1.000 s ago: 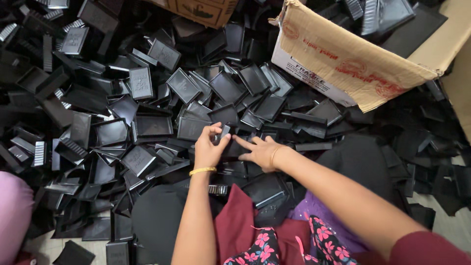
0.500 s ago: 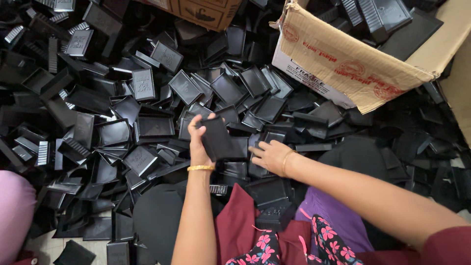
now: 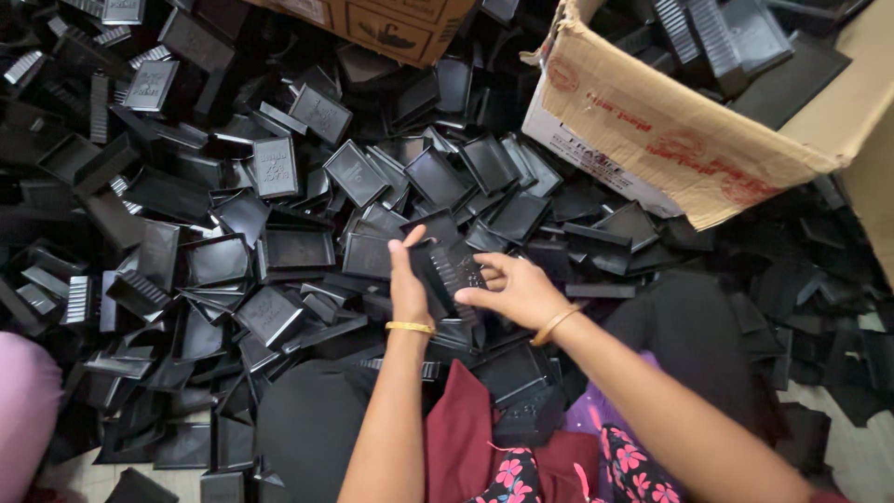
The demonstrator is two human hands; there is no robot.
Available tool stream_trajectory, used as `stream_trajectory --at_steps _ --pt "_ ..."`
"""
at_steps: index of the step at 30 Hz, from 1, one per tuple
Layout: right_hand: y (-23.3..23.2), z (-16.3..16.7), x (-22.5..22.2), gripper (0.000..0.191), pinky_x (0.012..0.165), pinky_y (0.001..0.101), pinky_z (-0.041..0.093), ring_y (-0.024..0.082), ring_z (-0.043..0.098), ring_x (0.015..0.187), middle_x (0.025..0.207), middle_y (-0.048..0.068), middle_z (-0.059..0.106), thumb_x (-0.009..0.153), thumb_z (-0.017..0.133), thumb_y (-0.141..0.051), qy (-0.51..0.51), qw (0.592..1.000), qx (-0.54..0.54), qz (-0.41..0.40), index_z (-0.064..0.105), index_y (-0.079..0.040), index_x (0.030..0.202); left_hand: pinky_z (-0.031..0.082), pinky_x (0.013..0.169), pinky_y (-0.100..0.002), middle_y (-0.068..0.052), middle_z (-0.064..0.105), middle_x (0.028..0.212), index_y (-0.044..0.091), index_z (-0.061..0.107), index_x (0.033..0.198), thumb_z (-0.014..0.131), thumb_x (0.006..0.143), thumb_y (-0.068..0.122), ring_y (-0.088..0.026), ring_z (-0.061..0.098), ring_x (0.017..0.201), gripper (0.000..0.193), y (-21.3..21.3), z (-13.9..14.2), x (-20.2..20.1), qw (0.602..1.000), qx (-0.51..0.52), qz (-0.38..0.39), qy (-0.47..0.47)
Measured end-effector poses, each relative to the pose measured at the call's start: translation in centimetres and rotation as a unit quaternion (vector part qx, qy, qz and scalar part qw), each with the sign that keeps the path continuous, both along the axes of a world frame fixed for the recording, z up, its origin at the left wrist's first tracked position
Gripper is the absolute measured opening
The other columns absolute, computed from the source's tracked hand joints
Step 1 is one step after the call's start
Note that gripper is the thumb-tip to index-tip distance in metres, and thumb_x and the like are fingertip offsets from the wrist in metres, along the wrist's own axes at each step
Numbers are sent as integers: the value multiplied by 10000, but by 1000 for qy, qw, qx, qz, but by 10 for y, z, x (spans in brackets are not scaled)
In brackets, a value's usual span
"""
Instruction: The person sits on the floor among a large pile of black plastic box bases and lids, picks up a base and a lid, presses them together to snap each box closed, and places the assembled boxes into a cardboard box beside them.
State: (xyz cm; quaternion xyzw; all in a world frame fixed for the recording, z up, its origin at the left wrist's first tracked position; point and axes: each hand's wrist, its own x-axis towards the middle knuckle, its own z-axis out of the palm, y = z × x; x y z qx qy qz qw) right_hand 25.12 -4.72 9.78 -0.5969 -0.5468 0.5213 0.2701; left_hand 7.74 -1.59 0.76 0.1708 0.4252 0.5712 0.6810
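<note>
Far to my left, a heap of black plastic trays (image 3: 214, 251) covers the floor, tipped every which way, some showing hollow insides, some ribbed backs. A pink sleeve or cloth (image 3: 23, 410) sits at the lower left edge; I cannot tell whose it is.

Moving toward the middle, my left hand (image 3: 408, 284), with a gold bangle on the wrist, stands upright, its fingers closed along the left edge of one black tray piece (image 3: 449, 268). Half a second ago this hand held that piece alone, raised a little above the heap. Now the piece sits lower and closer to me, just above my lap, and it is turned so a ribbed patch faces up.

Just to the right, my right hand (image 3: 517, 291), also bangled, has come in from where it rested open beside the heap. Its thumb and fingers now grip the piece's right edge, so both hands hold the same part between them. I judge the pick-up is finished and the part is now being handled or checked with two hands.

Below the hands lie a maroon cloth (image 3: 458, 438) and floral fabric over my lap.

Further right, an open cardboard box (image 3: 670, 140) lies tipped, with more black pieces inside it. A second box (image 3: 391, 28) sits at the top edge.
</note>
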Motion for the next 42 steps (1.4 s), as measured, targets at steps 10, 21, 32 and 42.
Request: stream_trajectory --at_steps 10,21,32,42 --pt "0 -16 -24 749 874 295 611 176 773 975 1095 137 800 718 885 -318 60 995 -49 -55 640 33 1332 547 819 -326 -70 689 1047 83 591 1432 373 1075 544 -152 654 876 622 -6 -7 5 998 34 -39 28" --pt "-3 -21 1 340 536 254 363 54 440 602 753 -56 560 900 794 -404 197 967 -161 7 701 -79 944 438 644 -320 -129 558 705 -1 572 838 614 1017 453 -150 464 673 489 1 5 -18 858 74 -54 505" --pt "37 68 73 280 807 346 541 184 675 881 956 73 716 936 655 -283 378 883 38 -277 674 -15 1014 501 860 -368 -138 686 1070 57 603 1237 679 909 336 -273 651 973 437 14 1 -18 849 195 -17 491" --pt "-1 -21 13 887 944 502 502 431 554 1124 1207 202 588 653 908 -504 -393 905 94 130 529 -85 1337 552 899 -420 -130 707 1121 143 630 1256 615 997 54 -340 707 1016 274 16 2 -10 797 148 -23 585"
